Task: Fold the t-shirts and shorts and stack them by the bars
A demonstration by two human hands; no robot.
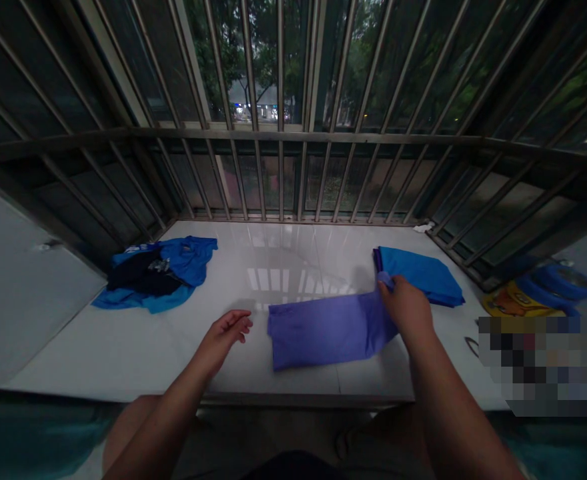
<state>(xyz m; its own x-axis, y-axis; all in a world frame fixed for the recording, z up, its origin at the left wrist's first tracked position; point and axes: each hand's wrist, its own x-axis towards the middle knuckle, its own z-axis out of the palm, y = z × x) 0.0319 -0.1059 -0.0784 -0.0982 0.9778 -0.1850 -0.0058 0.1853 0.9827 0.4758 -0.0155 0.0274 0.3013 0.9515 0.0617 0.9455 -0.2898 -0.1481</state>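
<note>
In the head view, two bare arms come up from the lower edge. The left hand [231,337] hangs over the white surface [293,247], its forearm slanting up and rightward; the fingers point toward the cloth, loosely curled and parted, and this grip holds nothing. The right hand [408,305] has its forearm slanting up and leftward, the back of the hand mostly up and the wrist bent inward; its grip pinches the far right corner of the purple cloth [323,330] between thumb and fingers.

There is one purple cloth, a long folded strip on the surface between the hands, its left end near the left hand but apart from it. One folded stack [423,273] sits just beyond the right hand, blue on top with a dark purple edge showing; I cannot count its layers. One crumpled heap [158,273] lies at the left, at least two colours, blue and near-black. One yellow-and-blue container [528,297] stands far right.
</note>
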